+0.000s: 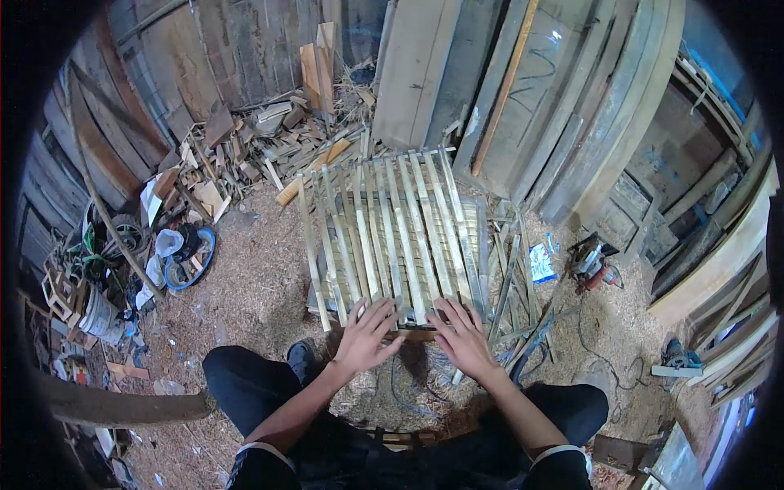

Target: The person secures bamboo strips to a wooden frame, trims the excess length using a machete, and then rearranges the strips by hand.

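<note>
Sawdust (253, 294) and shavings cover the ground of a cramped wooden shed, loose and pale around both hands. Just ahead of the hands lies a row of slats (392, 229), long thin pale strips set side by side and running away from the person, a few skewed at the edges. The left hand (365, 335) and right hand (463, 336) rest palm down on the near ends of the slats, fingers spread wide and gripping nothing. Far beyond the left hand sits a jumbled heap of scrap wood (245, 147). Broad weathered planks (506, 98) lean upright beyond the right hand. A power tool (592, 263) with a dark cord lies to the right of the right hand, near a blue packet (541, 263).
</note>
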`<state>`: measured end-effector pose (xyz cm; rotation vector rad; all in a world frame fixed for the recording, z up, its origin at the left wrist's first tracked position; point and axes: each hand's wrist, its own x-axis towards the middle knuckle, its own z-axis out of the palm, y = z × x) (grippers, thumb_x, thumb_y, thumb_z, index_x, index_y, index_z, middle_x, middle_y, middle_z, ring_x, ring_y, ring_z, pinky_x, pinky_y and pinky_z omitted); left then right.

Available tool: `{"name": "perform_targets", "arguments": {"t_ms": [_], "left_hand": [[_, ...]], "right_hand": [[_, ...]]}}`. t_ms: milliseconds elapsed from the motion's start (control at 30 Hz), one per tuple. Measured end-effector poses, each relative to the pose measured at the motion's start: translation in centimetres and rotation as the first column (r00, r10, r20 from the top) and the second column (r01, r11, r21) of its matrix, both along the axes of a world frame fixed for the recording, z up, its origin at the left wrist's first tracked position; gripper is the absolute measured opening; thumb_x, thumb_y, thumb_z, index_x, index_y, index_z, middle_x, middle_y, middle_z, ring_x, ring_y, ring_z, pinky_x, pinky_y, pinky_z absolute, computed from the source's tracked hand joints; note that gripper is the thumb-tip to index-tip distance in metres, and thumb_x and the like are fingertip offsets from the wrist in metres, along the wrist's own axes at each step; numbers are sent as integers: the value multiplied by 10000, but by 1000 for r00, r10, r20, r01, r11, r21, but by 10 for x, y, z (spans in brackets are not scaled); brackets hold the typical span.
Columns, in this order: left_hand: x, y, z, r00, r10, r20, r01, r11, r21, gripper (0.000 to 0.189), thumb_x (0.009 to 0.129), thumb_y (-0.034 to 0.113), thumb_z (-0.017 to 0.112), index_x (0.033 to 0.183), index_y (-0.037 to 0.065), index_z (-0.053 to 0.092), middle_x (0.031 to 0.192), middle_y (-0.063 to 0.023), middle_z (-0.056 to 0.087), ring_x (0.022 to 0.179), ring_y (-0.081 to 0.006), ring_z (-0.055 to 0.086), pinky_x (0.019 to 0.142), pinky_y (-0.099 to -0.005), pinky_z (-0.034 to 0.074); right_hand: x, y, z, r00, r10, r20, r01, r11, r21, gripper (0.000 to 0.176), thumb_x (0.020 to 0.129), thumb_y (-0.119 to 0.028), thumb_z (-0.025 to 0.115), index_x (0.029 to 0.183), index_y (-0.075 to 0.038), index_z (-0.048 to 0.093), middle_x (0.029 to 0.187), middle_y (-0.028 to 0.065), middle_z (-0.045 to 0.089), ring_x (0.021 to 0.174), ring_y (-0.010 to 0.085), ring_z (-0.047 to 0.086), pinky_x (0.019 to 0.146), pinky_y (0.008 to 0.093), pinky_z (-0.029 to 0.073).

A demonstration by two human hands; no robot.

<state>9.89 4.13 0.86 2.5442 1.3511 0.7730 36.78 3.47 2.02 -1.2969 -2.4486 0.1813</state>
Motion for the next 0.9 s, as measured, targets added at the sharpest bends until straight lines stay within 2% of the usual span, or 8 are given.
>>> {"name": "perform_targets", "arguments": {"t_ms": [233, 533, 667, 733, 800, 867, 900], "left_hand": [[21, 2, -6, 996, -87, -23, 86, 996, -13, 467, 981, 331, 670, 1384, 102, 616, 1505, -152, 533, 1452, -314, 453, 1252, -552, 232], [50, 3, 12, 982, -191, -11, 190, 981, -36, 410, 992, 283, 653, 1350, 84, 628, 1495, -154, 536, 1446, -324, 457, 1237, -555, 252], [77, 1, 15, 972, -231, 41, 232, 972, -27, 390, 969, 218, 674, 1332, 79, 642, 1475, -163, 553, 1431, -334, 477, 1232, -556, 263], [99, -3, 13, 965, -258, 40, 259, 966, -26, 402, 1001, 256, 632, 1367, 89, 625, 1506, -154, 529, 1470, -290, 437, 1260, -544, 223], [127, -19, 3, 956, -282, 85, 286, 958, -36, 393, 988, 230, 652, 1349, 77, 636, 1505, -163, 529, 1465, -288, 446, 1254, -541, 235], [154, -36, -4, 904, -395, 163, 409, 910, -61, 387, 962, 193, 674, 1328, 73, 637, 1483, -165, 549, 1425, -327, 483, 1227, -564, 274], [165, -44, -20, 883, -443, 156, 458, 885, -83, 392, 970, 184, 664, 1346, 77, 627, 1499, -155, 541, 1438, -319, 468, 1230, -558, 275]], "right_hand": [[14, -10, 1, 993, -113, 37, 112, 994, 7, 482, 1001, -254, 629, 1462, -140, 551, 1592, 147, 431, 1503, 328, 365, 1239, 535, 233], [40, -17, 6, 981, -190, -33, 191, 981, 28, 474, 1022, -280, 599, 1471, -138, 548, 1589, 145, 435, 1483, 328, 393, 1228, 545, 245], [65, -24, 7, 954, -293, -64, 296, 954, 51, 474, 1032, -307, 576, 1470, -128, 548, 1591, 136, 438, 1483, 332, 390, 1230, 540, 240], [82, -28, 9, 907, -415, -70, 418, 908, 36, 476, 1031, -294, 575, 1471, -112, 545, 1590, 148, 436, 1474, 340, 396, 1228, 541, 244], [106, -37, -3, 899, -432, -72, 437, 898, 62, 472, 1032, -279, 571, 1470, -104, 544, 1585, 168, 436, 1459, 358, 407, 1222, 541, 255], [125, -45, -7, 839, -515, -174, 527, 849, 31, 466, 1033, -265, 566, 1465, -91, 543, 1569, 185, 450, 1450, 374, 413, 1214, 536, 268], [130, -51, -9, 817, -552, -167, 568, 821, 61, 449, 1035, -219, 581, 1462, -87, 544, 1529, 193, 493, 1391, 402, 467, 1171, 511, 318]]}}
